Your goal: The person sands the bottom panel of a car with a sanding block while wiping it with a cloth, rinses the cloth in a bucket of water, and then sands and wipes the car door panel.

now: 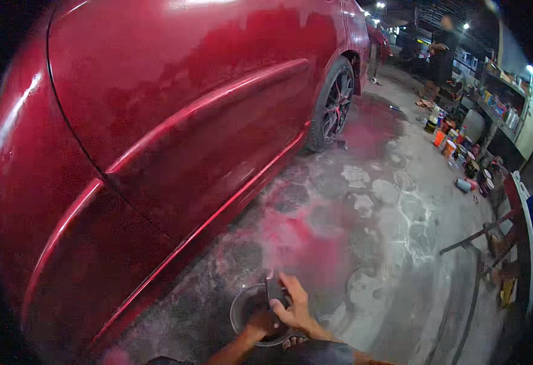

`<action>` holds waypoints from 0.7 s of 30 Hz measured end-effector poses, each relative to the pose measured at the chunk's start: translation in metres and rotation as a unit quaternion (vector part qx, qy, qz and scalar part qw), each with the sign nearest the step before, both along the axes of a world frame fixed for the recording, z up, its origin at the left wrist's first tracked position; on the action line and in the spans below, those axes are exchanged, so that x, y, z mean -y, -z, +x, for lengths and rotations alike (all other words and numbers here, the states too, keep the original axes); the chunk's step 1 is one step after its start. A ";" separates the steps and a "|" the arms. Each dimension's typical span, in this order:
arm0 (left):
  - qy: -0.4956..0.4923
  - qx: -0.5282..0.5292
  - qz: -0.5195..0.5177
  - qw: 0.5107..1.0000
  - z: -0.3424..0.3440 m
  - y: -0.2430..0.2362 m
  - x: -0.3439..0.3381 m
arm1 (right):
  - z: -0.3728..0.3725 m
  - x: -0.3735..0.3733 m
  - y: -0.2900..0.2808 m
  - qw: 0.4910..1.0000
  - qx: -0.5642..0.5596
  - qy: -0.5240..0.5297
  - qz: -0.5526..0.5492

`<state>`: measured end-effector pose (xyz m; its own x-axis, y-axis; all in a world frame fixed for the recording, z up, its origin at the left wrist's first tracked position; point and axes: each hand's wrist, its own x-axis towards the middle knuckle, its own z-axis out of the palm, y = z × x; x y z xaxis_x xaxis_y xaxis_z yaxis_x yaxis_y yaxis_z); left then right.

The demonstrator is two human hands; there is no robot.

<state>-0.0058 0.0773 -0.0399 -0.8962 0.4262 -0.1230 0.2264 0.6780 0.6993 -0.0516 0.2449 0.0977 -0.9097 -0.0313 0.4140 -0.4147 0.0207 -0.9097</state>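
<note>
My right hand [294, 307] grips a dark rectangular block [276, 291], held upright over a round bucket [237, 309] on the floor. My left hand [260, 325] reaches into the bucket just left of and below it, its fingers dim and hard to make out. Part of a bare foot [294, 344] shows beside the bucket. The red side panels of a car [175, 140] fill the upper left, glossy, with the sill running diagonally above my hands.
The car's rear wheel [333, 103] stands on the paint-stained concrete floor [364, 231]. Along the right are several paint cans [449, 146], a cluttered shelf [501, 106] and metal stands [470, 246]. A person [440, 55] in dark clothing stands in the back right.
</note>
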 end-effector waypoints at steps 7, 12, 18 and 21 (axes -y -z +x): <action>-0.005 0.132 0.044 0.990 -0.005 0.032 0.002 | -0.006 -0.004 0.007 0.994 -0.053 -0.005 0.091; -0.040 0.135 0.209 0.968 -0.009 0.019 -0.002 | -0.006 -0.004 0.009 0.993 -0.072 -0.010 0.095; -0.059 0.131 0.018 0.989 -0.005 -0.053 -0.010 | -0.004 -0.004 0.007 0.996 -0.034 -0.016 0.087; -0.061 0.147 -0.056 0.986 -0.015 -0.076 -0.012 | -0.004 -0.004 0.007 0.996 -0.034 -0.011 0.088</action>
